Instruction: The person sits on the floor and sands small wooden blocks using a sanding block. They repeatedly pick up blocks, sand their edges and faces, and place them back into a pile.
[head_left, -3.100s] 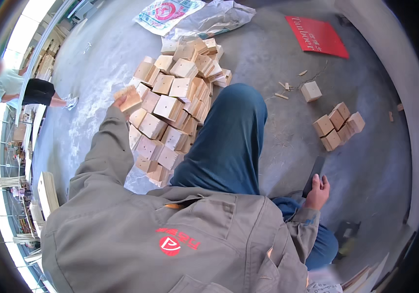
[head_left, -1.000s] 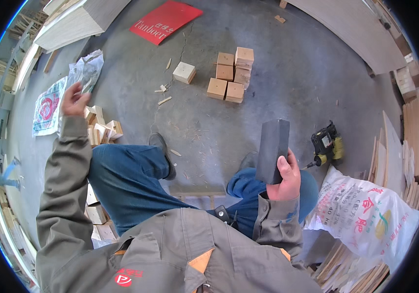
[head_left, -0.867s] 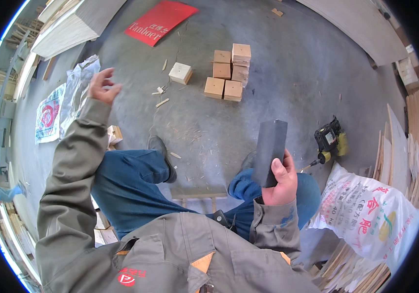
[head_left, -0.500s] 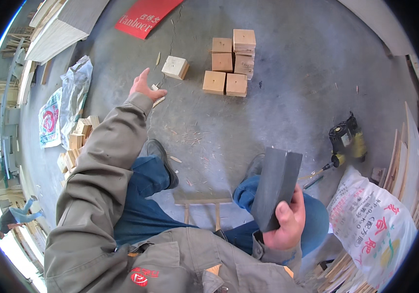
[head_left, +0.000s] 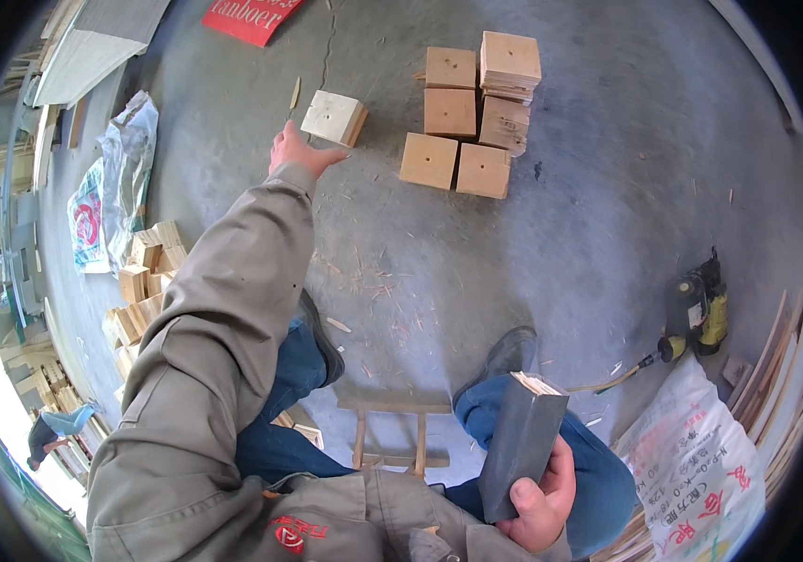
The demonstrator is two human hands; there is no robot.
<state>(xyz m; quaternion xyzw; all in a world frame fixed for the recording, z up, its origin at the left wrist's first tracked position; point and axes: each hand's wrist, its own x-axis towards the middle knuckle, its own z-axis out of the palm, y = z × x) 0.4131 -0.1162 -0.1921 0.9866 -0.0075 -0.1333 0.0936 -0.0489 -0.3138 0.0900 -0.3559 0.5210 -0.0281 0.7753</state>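
Note:
My left hand [head_left: 297, 155] is stretched far forward, thumb and fingers spread apart. It is at the near side of a pale wooden block [head_left: 331, 116] with a small hole in its top; whether the fingertips touch the block I cannot tell. In my right hand [head_left: 542, 501], above my right thigh, is a long dark grey block [head_left: 525, 450] with a rough layered wood end, held tilted. To the right of the pale block, square wooden blocks [head_left: 428, 161] stand close together in two columns on the floor, the far right stack [head_left: 510, 66] being the tallest.
A yellow and black power tool [head_left: 698, 304] lies at the right, near a white printed sack [head_left: 692, 459] and wood strips [head_left: 776, 375]. More blocks [head_left: 144, 272] and plastic bags [head_left: 130, 155] are at the left. A red sheet [head_left: 252, 19] lies far ahead. Another person [head_left: 55, 431] bends at far left.
My left hand has moved forward to the pale block, fingers still spread. My right hand has lowered slightly with the dark grey block, whose layered end now shows. The view has shifted.

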